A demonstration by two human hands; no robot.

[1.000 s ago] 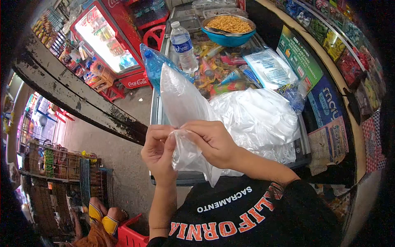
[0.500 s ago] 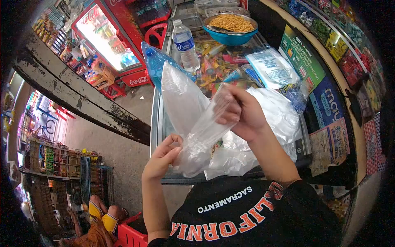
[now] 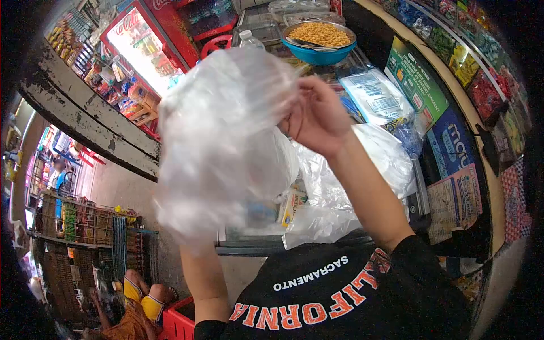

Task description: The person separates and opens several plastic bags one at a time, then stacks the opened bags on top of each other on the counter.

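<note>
Here's the plastic bag (image 3: 226, 141) right before you, your left hand hidden by it, your right hand (image 3: 320, 116) at its right edge! Behind it, a bottle (image 3: 249, 41) on the counter (image 3: 241, 250); to the bottle's right, the bowl (image 3: 323, 57). Nearer you, the flat packet (image 3: 377, 96), then the heap of plastic (image 3: 382, 158). Poster (image 3: 416, 85) to your right, fridge (image 3: 141, 48) far left, seated person (image 3: 144, 300) lower left!

One head-worn camera looks forward and down. The wearer's shirt (image 3: 340, 292) shows close, around five o'clock.
</note>
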